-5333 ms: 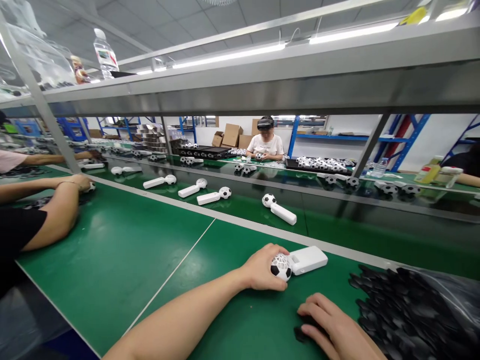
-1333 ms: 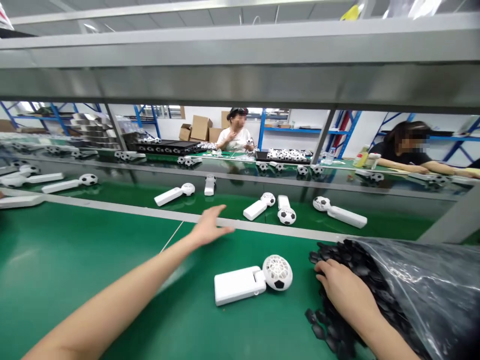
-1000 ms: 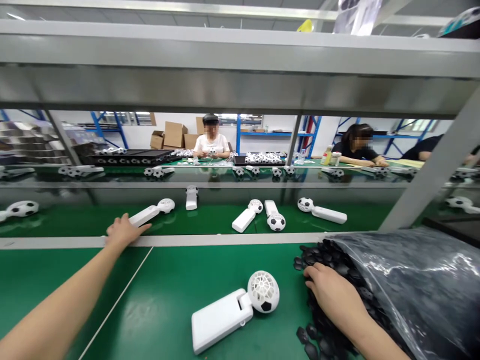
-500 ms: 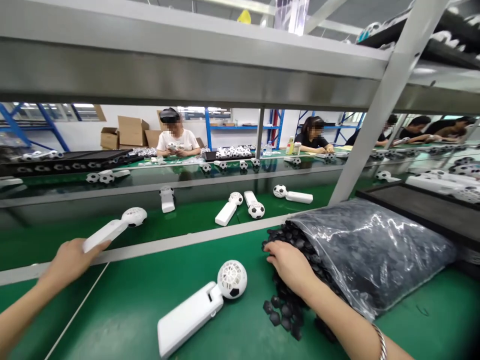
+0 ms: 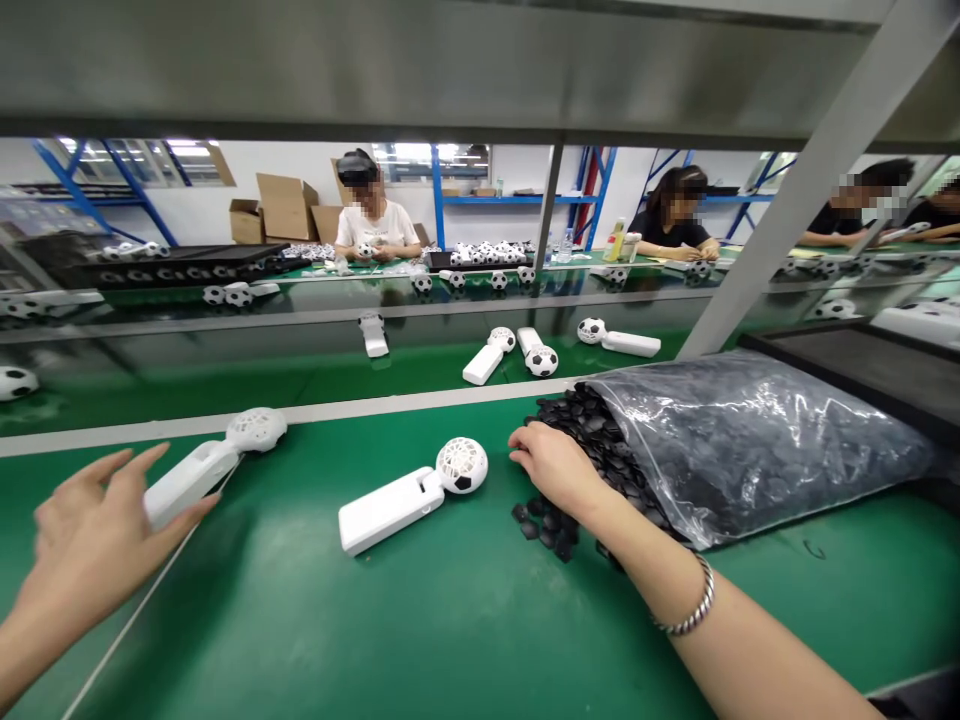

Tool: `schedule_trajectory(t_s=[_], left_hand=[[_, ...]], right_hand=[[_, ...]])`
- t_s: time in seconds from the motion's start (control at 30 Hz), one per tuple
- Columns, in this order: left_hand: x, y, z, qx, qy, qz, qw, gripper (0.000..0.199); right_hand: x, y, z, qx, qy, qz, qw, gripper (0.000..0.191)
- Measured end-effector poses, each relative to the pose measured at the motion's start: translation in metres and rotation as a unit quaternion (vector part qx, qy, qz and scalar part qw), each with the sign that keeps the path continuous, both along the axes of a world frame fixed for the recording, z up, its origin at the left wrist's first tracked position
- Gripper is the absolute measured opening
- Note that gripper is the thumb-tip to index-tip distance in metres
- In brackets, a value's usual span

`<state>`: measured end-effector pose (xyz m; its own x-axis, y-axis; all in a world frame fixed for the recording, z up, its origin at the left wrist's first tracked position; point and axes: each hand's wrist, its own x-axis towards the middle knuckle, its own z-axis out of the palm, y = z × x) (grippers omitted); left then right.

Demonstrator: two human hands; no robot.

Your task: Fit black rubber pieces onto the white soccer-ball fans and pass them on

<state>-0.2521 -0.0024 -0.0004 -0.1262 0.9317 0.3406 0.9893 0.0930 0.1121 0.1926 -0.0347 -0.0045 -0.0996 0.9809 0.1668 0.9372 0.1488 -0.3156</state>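
My left hand [image 5: 101, 530] is at the left with its fingers spread around the handle of a white fan [image 5: 187, 480] with a round ball-shaped head; the thumb lies along the handle's near side. My right hand [image 5: 559, 465] has its fingers bent together at the edge of a heap of small black pieces [image 5: 592, 425], and whatever the fingertips hold is too small to make out. Between my hands a second white fan [image 5: 390, 512] lies on the green table, its head showing one black patch. The black pieces spill from a clear plastic bag [image 5: 757, 440].
Several ball-headed fans, one of them a white fan [image 5: 630, 343], lie on the green belt [image 5: 315, 375] beyond a pale strip. A slanted metal post [image 5: 787, 200] and a black tray [image 5: 862, 370] stand at the right. Co-workers sit across the line.
My left hand has brought its fan from the belt to the near table, and its fingers have spread. My right hand remains by the black pieces. The view has tilted down.
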Motion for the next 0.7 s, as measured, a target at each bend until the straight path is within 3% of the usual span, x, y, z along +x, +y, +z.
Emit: schedule_trajectory(t_s=[0.07, 0.17, 0.27, 0.33, 0.47, 0.6, 0.7], left_hand=[[0.052, -0.012, 0.017, 0.033, 0.012, -0.106, 0.994, 0.064], [0.136, -0.030, 0.022, -0.054, -0.056, -0.276, 0.958, 0.065], [0.206, -0.037, 0.009, -0.131, -0.096, -0.332, 0.929, 0.078], [0.234, -0.031, 0.002, -0.133, -0.080, -0.338, 0.928, 0.071], [0.242, -0.011, 0.000, -0.124, -0.055, -0.396, 0.908, 0.064], [0.226, -0.004, 0.001, -0.129, -0.034, -0.469, 0.873, 0.072], [0.223, -0.005, -0.003, -0.111, -0.031, -0.460, 0.881, 0.073]], right_hand=[[0.001, 0.000, -0.004, -0.013, 0.022, 0.018, 1.000, 0.015], [0.000, 0.000, -0.007, -0.015, 0.039, 0.038, 0.998, 0.023], [-0.003, -0.002, -0.004, 0.008, 0.079, 0.044, 0.996, 0.022], [-0.005, -0.003, 0.000, 0.030, 0.131, 0.050, 0.990, 0.016], [-0.005, -0.003, 0.006, 0.049, 0.226, 0.065, 0.971, 0.016], [-0.003, -0.005, 0.009, 0.048, 0.203, 0.080, 0.975, 0.018], [-0.003, -0.005, 0.010, 0.040, 0.195, 0.095, 0.975, 0.011]])
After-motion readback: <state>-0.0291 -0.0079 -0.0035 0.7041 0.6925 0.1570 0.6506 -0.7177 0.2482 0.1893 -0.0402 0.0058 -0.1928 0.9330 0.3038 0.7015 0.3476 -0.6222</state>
